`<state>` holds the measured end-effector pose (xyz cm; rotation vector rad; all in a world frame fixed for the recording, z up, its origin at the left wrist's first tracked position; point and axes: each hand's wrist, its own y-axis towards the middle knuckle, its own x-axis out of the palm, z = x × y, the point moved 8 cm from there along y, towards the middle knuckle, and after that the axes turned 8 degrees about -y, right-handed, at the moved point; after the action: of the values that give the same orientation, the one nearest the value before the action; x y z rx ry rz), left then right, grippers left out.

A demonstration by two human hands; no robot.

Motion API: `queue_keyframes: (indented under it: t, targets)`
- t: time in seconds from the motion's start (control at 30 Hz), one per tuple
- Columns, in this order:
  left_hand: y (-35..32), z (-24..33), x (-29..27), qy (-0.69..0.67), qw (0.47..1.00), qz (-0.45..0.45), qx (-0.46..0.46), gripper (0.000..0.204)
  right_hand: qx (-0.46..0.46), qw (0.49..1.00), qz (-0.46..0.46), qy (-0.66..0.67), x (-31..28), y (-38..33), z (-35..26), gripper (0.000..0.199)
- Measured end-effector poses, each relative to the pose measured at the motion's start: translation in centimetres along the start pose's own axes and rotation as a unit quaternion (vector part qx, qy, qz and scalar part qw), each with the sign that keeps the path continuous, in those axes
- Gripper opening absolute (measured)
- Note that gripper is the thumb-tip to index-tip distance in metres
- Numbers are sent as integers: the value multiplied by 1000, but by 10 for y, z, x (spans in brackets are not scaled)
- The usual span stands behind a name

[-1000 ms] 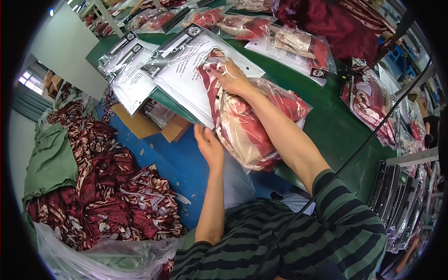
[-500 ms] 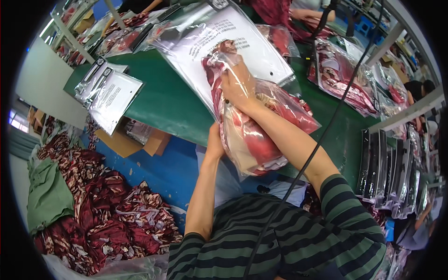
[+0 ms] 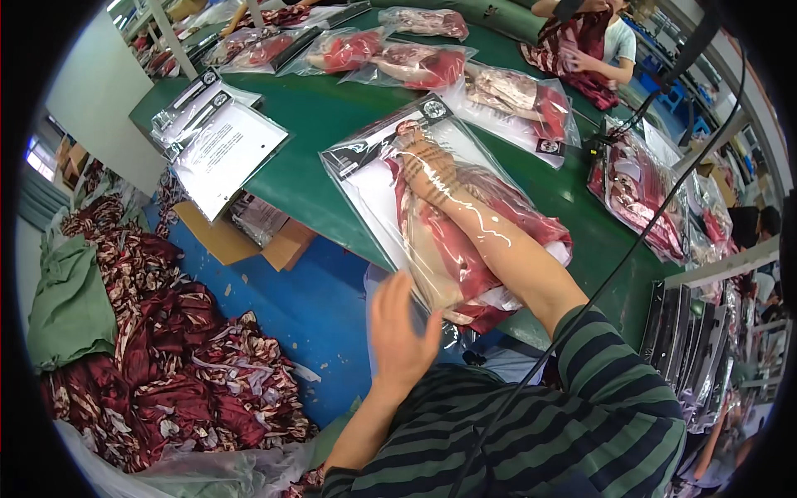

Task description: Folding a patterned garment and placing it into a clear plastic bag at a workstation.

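Observation:
A clear plastic bag (image 3: 374, 158) with a white card insert lies on the green table (image 3: 315, 108), and a red patterned garment (image 3: 531, 224) fills it. My right hand (image 3: 427, 166) is deep inside the bag, seen through the plastic, with its fingers curled on the garment near the bag's far end. My forearm runs in through the open mouth. My left hand (image 3: 403, 332) hovers at the near edge of the bag's mouth, fingers spread, holding nothing.
Flat bags with white inserts (image 3: 220, 145) lie at the table's left. Several packed bags (image 3: 398, 62) sit along the far side. Another person (image 3: 598, 41) handles red cloth at the back. Below on the blue floor are an open cardboard box (image 3: 249, 236), heaped red garments (image 3: 166, 332) and green cloth (image 3: 70, 299).
The bag came down from upright to flat on the table. My right hand went further into it. My left hand let go of the bag's lower end and opened.

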<state>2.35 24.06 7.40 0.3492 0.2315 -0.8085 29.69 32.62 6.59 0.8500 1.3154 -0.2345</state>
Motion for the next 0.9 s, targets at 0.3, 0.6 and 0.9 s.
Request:
queue_keyframes:
  t: [0.3,0.6,0.9]
  targets:
    - [84,58,70,230,916,45,326,38,-2,981,43,188,17,-2,12,40]
    - [97,77,65,200,922,59,327,31,-230,954,122,150,17,-1,7,41]
    - [119,92,59,199,915,30,351,33,-276,952,58,120,43,8,-5,41]
